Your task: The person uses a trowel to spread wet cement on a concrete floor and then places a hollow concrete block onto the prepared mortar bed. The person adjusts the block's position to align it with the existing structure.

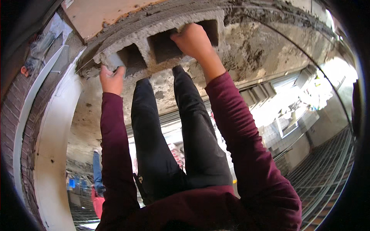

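Note:
A grey hollow concrete block [142, 49] with several open cells lies across the top of the head view, along a strip of wet mortar [252, 17]. My left hand [111, 79] is closed on its left end, the thumb bent over the edge. Farther right, my right hand [194, 40] is closed round the wall between two cells, the fingers partly hidden behind it. Both arms are stretched out to the block. The block's underside and its contact with the mortar are hidden.
A thin string [89, 61] runs past the block's left end. At left stands a white post [54, 154] beside a brick wall [11, 111]. A dark cable [304, 52] curves down the right side, above metal bars [323, 177]. Another person's blue-clad leg [97, 173] shows lower left.

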Demonstrator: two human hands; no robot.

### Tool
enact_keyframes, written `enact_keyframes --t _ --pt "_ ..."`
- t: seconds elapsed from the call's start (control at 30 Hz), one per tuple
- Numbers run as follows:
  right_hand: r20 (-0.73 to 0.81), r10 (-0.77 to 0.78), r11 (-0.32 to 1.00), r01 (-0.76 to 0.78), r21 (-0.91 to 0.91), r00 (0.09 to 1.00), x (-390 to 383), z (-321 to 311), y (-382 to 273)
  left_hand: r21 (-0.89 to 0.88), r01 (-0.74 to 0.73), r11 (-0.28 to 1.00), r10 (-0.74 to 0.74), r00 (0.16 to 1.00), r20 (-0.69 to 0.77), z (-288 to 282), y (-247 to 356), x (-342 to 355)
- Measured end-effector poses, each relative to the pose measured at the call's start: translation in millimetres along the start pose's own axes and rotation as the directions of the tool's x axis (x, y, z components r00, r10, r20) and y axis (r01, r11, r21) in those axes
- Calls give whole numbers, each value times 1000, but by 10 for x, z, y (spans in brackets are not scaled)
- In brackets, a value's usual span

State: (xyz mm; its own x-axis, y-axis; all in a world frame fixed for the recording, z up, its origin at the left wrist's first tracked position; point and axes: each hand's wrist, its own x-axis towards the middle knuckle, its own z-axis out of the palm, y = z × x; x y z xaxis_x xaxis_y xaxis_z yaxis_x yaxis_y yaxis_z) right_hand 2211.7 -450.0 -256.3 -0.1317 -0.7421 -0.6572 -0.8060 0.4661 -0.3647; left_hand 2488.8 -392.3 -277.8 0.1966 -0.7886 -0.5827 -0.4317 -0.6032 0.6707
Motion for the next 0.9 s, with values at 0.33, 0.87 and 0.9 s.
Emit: enact_keyframes --t 0.33,0.87,0.9 --pt "-83 -36 998 32 -47 996 -16 -2 -7 -75 62 995 -59 997 47 -24 106 19" --pt "-43 -19 1000 19 -3 999 11 -17 -5 -21 65 998 -65 998 -10 -31 -59 61" --pt "-19 -4 999 5 39 1000 5 -47 39 -38 66 997 -66 998 -3 -12 40 39"
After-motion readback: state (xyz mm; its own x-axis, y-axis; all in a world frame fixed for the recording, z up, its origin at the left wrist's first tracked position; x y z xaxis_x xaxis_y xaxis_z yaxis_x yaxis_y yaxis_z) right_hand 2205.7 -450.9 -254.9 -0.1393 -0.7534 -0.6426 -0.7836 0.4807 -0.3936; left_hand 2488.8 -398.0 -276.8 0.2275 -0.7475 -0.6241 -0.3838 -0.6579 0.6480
